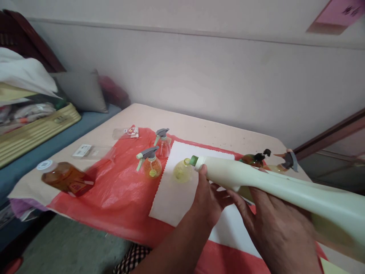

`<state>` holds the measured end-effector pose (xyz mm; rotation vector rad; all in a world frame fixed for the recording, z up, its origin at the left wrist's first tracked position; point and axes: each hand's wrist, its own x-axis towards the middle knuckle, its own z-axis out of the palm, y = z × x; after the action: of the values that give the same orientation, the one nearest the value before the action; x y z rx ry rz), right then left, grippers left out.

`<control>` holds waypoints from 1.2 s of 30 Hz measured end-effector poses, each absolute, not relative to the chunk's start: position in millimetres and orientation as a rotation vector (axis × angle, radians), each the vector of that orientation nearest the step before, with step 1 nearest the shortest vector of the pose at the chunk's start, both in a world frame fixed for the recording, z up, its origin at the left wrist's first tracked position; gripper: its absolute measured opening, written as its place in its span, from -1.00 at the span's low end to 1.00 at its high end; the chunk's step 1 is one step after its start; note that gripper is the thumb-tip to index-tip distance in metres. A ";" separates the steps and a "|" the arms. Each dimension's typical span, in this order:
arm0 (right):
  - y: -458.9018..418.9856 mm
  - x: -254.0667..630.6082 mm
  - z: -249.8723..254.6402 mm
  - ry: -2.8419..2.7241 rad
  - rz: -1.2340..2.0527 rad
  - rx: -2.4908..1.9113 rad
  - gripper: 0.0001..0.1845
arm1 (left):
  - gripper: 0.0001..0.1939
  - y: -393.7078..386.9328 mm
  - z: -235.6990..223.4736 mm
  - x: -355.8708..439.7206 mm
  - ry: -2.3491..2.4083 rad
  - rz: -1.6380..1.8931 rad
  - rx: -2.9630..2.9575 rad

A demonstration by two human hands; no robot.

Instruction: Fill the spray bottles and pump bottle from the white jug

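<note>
A large pale green plastic jug (256,173) lies nearly level across the right side, its green mouth (194,160) pointing left. My left hand (209,198) is closed round the neck end, thumb on top. Further back, my right hand (281,224) grips the jug's body from below; some of its fingers are hidden. Just left of the jug's mouth stands a round transparent bottle (182,173) with a yellowish tint and no spray head. Whether mouth and bottle neck touch, I cannot tell. The bottle rests on a white scallop-edged sheet (165,198).
Left of the sheet stand two spray bottles, one yellowish (153,167) and one reddish (163,148), on red plastic (119,186). A jug of amber liquid (67,177) and transparent packaging (92,152) lie farther left. More bottles (281,167) sit behind the pale jug.
</note>
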<state>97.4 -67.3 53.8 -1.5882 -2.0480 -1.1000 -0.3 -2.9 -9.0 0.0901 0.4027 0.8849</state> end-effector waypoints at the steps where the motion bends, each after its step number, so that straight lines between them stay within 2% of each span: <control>1: -67.4 97.4 53.6 -2.049 -1.090 -1.592 -0.47 | -0.25 -2.7 -9.4 -0.2 0.404 0.888 0.089; 31: -68.5 97.2 53.3 -2.040 -1.090 -1.615 -0.46 | -0.26 -3.0 -7.4 -0.1 0.403 0.890 0.082; 36: -66.3 98.2 52.8 -2.036 -1.119 -1.610 -0.45 | -0.32 -2.3 -3.5 -1.8 0.419 0.889 0.068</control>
<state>98.2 -66.3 52.8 -1.6097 -2.0358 -1.1187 -1.8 -2.3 -3.5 0.0680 0.4195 0.8887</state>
